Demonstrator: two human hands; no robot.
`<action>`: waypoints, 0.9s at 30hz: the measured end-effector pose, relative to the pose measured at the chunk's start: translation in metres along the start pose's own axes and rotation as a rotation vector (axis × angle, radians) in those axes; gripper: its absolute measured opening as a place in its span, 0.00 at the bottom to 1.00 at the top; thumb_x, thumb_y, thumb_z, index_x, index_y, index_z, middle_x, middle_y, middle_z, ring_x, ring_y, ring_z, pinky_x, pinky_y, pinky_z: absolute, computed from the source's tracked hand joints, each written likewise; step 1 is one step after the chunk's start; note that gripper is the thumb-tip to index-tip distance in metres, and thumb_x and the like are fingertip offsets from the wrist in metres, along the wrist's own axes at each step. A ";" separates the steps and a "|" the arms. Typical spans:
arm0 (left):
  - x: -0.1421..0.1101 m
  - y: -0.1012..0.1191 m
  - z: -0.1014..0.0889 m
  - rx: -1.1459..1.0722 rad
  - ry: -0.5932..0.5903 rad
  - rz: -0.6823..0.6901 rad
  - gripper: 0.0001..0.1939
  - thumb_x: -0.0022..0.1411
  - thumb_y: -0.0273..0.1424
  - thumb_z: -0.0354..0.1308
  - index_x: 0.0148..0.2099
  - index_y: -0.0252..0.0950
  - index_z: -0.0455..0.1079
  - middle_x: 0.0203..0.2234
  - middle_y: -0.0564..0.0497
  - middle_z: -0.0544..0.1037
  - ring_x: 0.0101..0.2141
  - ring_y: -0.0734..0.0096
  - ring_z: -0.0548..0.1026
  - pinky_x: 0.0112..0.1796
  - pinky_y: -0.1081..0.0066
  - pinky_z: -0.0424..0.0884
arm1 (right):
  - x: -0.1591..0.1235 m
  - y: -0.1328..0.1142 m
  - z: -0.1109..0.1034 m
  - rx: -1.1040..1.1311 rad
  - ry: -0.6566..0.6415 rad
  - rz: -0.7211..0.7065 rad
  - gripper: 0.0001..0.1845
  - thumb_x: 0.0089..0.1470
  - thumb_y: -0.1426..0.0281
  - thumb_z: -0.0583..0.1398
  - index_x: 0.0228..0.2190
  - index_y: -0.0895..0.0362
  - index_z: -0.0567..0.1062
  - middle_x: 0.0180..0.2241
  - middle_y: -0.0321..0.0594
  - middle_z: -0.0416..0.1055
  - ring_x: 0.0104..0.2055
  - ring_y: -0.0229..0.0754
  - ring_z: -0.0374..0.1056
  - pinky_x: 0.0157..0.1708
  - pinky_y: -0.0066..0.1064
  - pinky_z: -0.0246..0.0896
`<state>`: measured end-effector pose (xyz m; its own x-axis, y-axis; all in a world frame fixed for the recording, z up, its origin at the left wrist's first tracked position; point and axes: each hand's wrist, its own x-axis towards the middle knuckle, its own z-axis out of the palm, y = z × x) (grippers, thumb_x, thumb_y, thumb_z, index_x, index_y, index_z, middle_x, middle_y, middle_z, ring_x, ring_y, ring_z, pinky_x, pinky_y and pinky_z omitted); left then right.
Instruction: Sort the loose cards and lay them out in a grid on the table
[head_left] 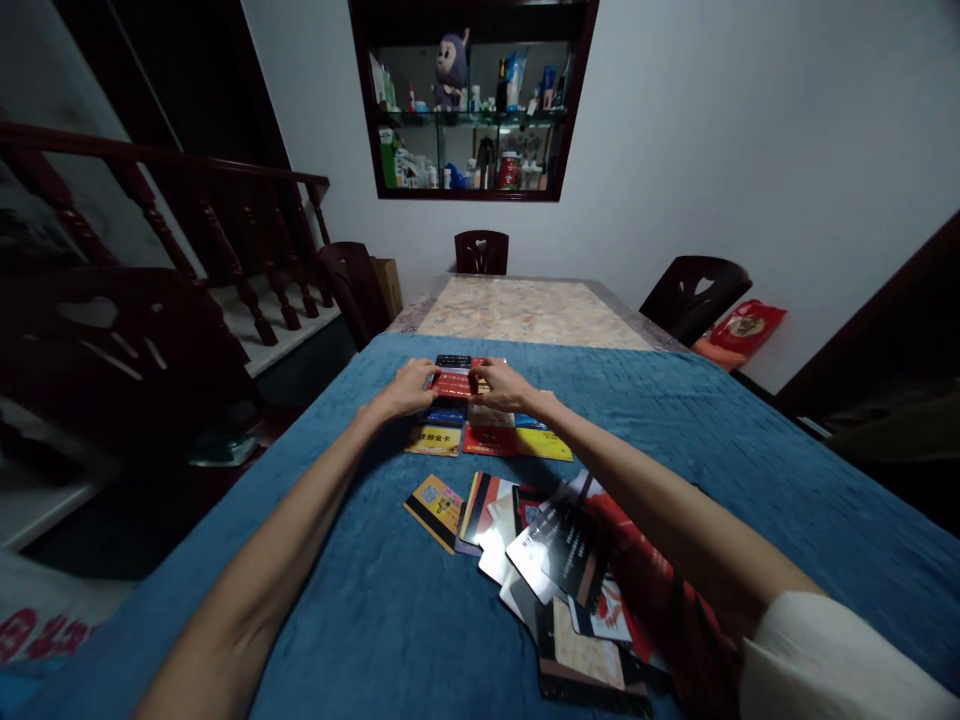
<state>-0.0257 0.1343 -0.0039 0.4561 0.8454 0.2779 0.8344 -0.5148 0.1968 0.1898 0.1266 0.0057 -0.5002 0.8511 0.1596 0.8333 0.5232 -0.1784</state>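
Both hands are stretched forward over the blue cloth, a red card (453, 384) between them. My left hand (409, 388) pinches the card's left edge; on its right edge are the closed fingers of my right hand (502, 386). Just beyond lies a dark card (454, 361). Nearer to me are rows of cards laid side by side: a yellow card (433, 440), a red card (490, 441) and another yellow card (544, 444) form the front row. My right hand and forearm partly cover the cards behind these.
A loose, overlapping pile of cards (534, 548) lies under my right forearm, with an orange card (437, 508) at its left. The blue cloth (337, 600) covers the near table. Chairs (481, 253) surround it, and a stair railing (225, 250) stands left.
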 end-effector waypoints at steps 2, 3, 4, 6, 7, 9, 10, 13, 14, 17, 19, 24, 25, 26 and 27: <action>0.004 -0.006 0.003 0.009 -0.009 -0.005 0.23 0.54 0.29 0.57 0.52 0.31 0.76 0.49 0.42 0.77 0.51 0.53 0.73 0.55 0.60 0.68 | 0.007 0.000 0.004 -0.012 -0.004 0.008 0.16 0.53 0.66 0.65 0.43 0.60 0.78 0.49 0.54 0.70 0.52 0.53 0.67 0.48 0.35 0.63; 0.006 -0.009 0.005 0.009 -0.011 -0.008 0.22 0.54 0.30 0.56 0.52 0.31 0.76 0.49 0.42 0.77 0.51 0.53 0.73 0.55 0.60 0.68 | 0.010 0.000 0.006 -0.019 -0.007 0.011 0.17 0.53 0.66 0.65 0.44 0.60 0.78 0.49 0.54 0.70 0.52 0.53 0.67 0.49 0.35 0.63; 0.007 -0.011 0.006 0.008 -0.014 -0.012 0.22 0.55 0.30 0.56 0.52 0.32 0.76 0.49 0.43 0.77 0.51 0.54 0.73 0.55 0.61 0.68 | 0.013 0.001 0.008 -0.026 -0.009 0.015 0.17 0.53 0.66 0.65 0.44 0.61 0.78 0.49 0.54 0.71 0.52 0.53 0.67 0.49 0.34 0.63; 0.009 -0.016 0.008 0.002 -0.021 -0.024 0.21 0.56 0.31 0.56 0.51 0.32 0.77 0.48 0.45 0.78 0.50 0.56 0.74 0.54 0.63 0.68 | 0.019 0.002 0.012 -0.039 -0.015 0.020 0.18 0.53 0.67 0.65 0.44 0.61 0.78 0.49 0.53 0.71 0.52 0.53 0.68 0.49 0.33 0.62; 0.010 -0.018 0.010 -0.003 -0.026 -0.028 0.20 0.56 0.31 0.56 0.50 0.32 0.77 0.47 0.46 0.79 0.49 0.57 0.74 0.54 0.64 0.68 | 0.022 0.003 0.014 -0.044 -0.018 0.021 0.18 0.52 0.67 0.65 0.44 0.61 0.78 0.49 0.53 0.71 0.53 0.52 0.68 0.49 0.33 0.62; 0.012 -0.022 0.012 -0.011 -0.036 -0.029 0.19 0.56 0.31 0.56 0.48 0.32 0.78 0.45 0.46 0.80 0.48 0.57 0.75 0.53 0.64 0.69 | 0.026 0.004 0.018 -0.054 -0.025 0.024 0.17 0.52 0.66 0.65 0.44 0.60 0.78 0.50 0.53 0.71 0.53 0.52 0.68 0.48 0.31 0.62; 0.012 -0.024 0.014 -0.013 -0.040 -0.027 0.18 0.56 0.31 0.55 0.47 0.32 0.79 0.45 0.46 0.80 0.47 0.57 0.75 0.53 0.63 0.69 | 0.029 0.004 0.021 -0.058 -0.028 0.025 0.17 0.52 0.66 0.65 0.44 0.60 0.78 0.50 0.52 0.71 0.52 0.52 0.68 0.47 0.31 0.62; 0.013 -0.028 0.019 -0.018 -0.044 -0.026 0.17 0.56 0.30 0.55 0.45 0.33 0.79 0.43 0.47 0.81 0.46 0.57 0.76 0.52 0.64 0.70 | 0.034 0.006 0.027 -0.068 -0.034 0.028 0.17 0.52 0.65 0.66 0.43 0.59 0.79 0.50 0.52 0.71 0.51 0.51 0.69 0.46 0.30 0.63; 0.014 -0.029 0.020 -0.019 -0.045 -0.027 0.18 0.56 0.28 0.54 0.46 0.33 0.79 0.43 0.47 0.81 0.46 0.58 0.76 0.52 0.64 0.70 | 0.035 0.006 0.029 -0.070 -0.036 0.028 0.18 0.52 0.64 0.66 0.44 0.59 0.79 0.50 0.52 0.71 0.51 0.51 0.69 0.46 0.30 0.63; 0.014 -0.032 0.025 -0.020 -0.054 -0.025 0.19 0.55 0.25 0.52 0.45 0.33 0.79 0.43 0.48 0.81 0.46 0.59 0.76 0.52 0.65 0.70 | 0.038 0.007 0.032 -0.077 -0.043 0.026 0.20 0.51 0.64 0.66 0.45 0.59 0.78 0.50 0.52 0.71 0.51 0.51 0.69 0.46 0.31 0.63; 0.014 -0.033 0.027 -0.022 -0.061 -0.020 0.19 0.55 0.24 0.51 0.44 0.32 0.80 0.42 0.47 0.81 0.45 0.59 0.76 0.51 0.65 0.71 | 0.039 0.007 0.034 -0.080 -0.050 0.026 0.19 0.51 0.64 0.66 0.44 0.59 0.78 0.50 0.53 0.71 0.51 0.51 0.69 0.46 0.31 0.63; 0.016 -0.035 0.032 -0.031 -0.067 -0.012 0.19 0.54 0.22 0.50 0.42 0.32 0.80 0.41 0.46 0.81 0.43 0.61 0.77 0.49 0.66 0.71 | 0.040 0.009 0.034 -0.082 -0.069 0.033 0.17 0.52 0.64 0.65 0.43 0.60 0.79 0.49 0.52 0.72 0.49 0.50 0.70 0.44 0.30 0.62; 0.017 -0.035 0.033 -0.033 -0.070 -0.013 0.19 0.55 0.22 0.49 0.41 0.32 0.80 0.40 0.46 0.81 0.43 0.61 0.77 0.49 0.67 0.71 | 0.039 0.009 0.033 -0.083 -0.071 0.035 0.18 0.53 0.63 0.65 0.43 0.60 0.79 0.49 0.52 0.72 0.49 0.50 0.70 0.44 0.30 0.62; 0.017 -0.036 0.034 -0.033 -0.072 -0.015 0.18 0.55 0.22 0.49 0.41 0.32 0.80 0.40 0.46 0.81 0.42 0.62 0.77 0.49 0.67 0.71 | 0.039 0.009 0.033 -0.083 -0.074 0.039 0.18 0.53 0.63 0.65 0.44 0.60 0.79 0.49 0.52 0.72 0.49 0.50 0.70 0.43 0.30 0.62; 0.017 -0.036 0.036 -0.032 -0.073 -0.019 0.18 0.55 0.22 0.49 0.40 0.32 0.80 0.40 0.46 0.81 0.42 0.62 0.77 0.48 0.67 0.71 | 0.039 0.009 0.032 -0.083 -0.075 0.042 0.18 0.54 0.62 0.64 0.44 0.60 0.79 0.50 0.52 0.72 0.49 0.50 0.70 0.43 0.29 0.62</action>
<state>-0.0366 0.1723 -0.0395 0.4629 0.8624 0.2051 0.8332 -0.5023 0.2315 0.1701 0.1659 -0.0208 -0.4783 0.8746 0.0799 0.8689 0.4844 -0.1015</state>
